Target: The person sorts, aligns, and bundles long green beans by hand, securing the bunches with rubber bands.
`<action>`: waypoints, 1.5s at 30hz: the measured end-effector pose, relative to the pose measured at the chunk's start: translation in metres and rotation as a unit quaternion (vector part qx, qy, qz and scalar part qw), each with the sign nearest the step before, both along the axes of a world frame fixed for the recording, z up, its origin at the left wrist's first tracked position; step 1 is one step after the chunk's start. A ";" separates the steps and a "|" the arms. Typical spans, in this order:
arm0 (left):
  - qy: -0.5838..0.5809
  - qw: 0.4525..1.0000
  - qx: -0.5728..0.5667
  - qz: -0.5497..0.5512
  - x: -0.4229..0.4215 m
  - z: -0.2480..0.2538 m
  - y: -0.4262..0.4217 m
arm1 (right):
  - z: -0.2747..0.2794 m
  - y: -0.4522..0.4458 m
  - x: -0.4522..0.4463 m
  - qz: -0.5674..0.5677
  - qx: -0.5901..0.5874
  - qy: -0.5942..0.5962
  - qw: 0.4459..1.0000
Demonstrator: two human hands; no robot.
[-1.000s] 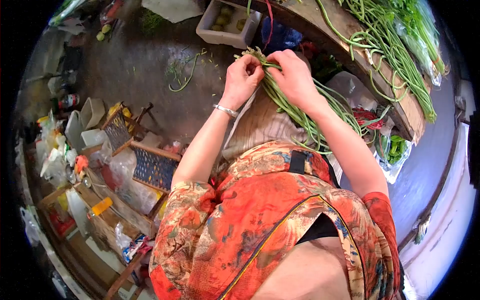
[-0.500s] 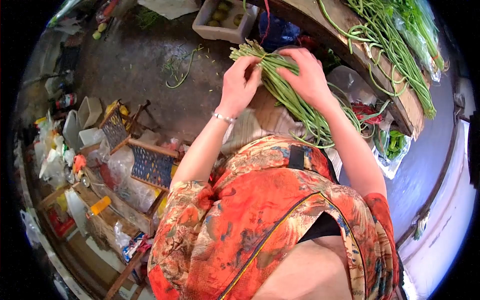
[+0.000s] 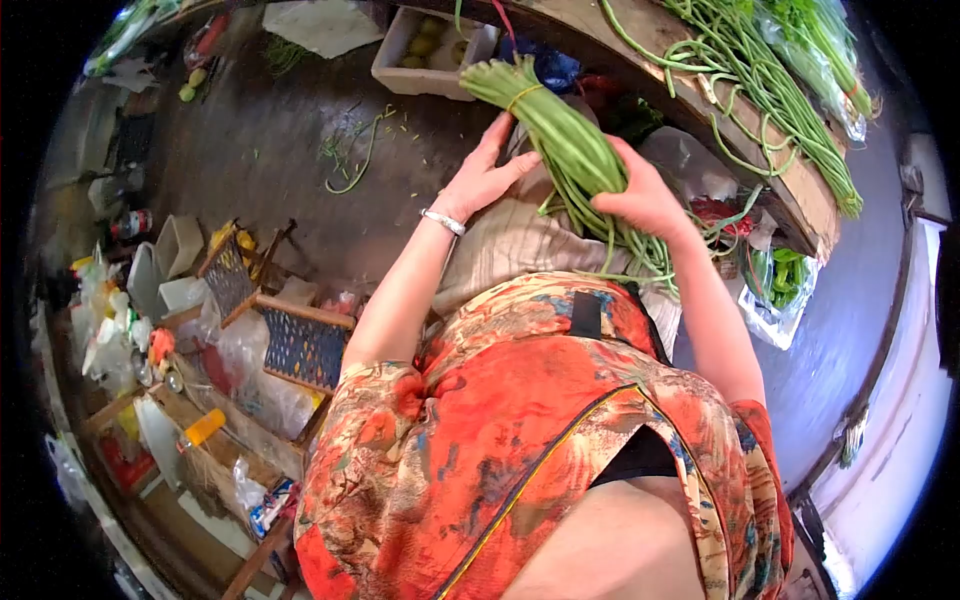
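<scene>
Beans (image 3: 800,130) on table (image 3: 820,216) far R; box (image 3: 425,82) w/ round produce (image 3: 430,30) far; R hand (image 3: 642,195) grips bundle (image 3: 570,140), L hand (image 3: 484,180) spread, touching.

Fisheye curve, black corners; floor (image 3: 290,160) dim; right edge bright

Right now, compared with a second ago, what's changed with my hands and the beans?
Your left hand let go near the band and is open beside the bundle. Your right hand moved down from the tied end and now grips the bundle's middle. The crate and stool stayed put.
</scene>
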State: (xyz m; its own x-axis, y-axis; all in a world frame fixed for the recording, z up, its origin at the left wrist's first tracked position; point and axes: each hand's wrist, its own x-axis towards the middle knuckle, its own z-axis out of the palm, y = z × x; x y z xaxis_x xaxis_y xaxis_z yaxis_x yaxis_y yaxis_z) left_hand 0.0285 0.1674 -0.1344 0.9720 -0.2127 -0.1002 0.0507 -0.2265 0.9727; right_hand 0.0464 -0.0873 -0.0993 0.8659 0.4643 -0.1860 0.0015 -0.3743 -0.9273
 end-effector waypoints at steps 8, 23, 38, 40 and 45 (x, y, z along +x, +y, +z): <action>0.055 0.960 -0.274 -0.016 -0.003 0.027 -0.031 | 0.033 -0.029 0.014 -0.005 0.189 0.238 0.953; -0.053 0.965 0.257 0.002 -0.027 0.012 -0.046 | 0.018 -0.033 0.019 -0.013 0.221 0.244 0.944; -0.335 0.912 0.235 -0.012 -0.030 -0.008 -0.048 | 0.053 -0.058 -0.047 0.068 0.238 0.251 0.936; -0.172 0.970 0.164 0.053 -0.015 0.006 -0.059 | 0.061 -0.045 -0.059 0.140 0.216 0.267 0.929; -0.110 0.990 -0.065 0.061 0.008 0.032 -0.074 | 0.064 -0.026 -0.065 0.214 0.119 0.133 0.960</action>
State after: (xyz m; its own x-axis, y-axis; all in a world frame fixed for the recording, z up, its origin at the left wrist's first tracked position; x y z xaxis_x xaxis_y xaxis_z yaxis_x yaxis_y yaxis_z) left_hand 0.0363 0.0936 -0.1023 0.9865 -0.0901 0.1364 -0.1456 -0.1041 0.9839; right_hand -0.0181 -0.1129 -0.0350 0.5225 0.8241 -0.2186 -0.1412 -0.1692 -0.9754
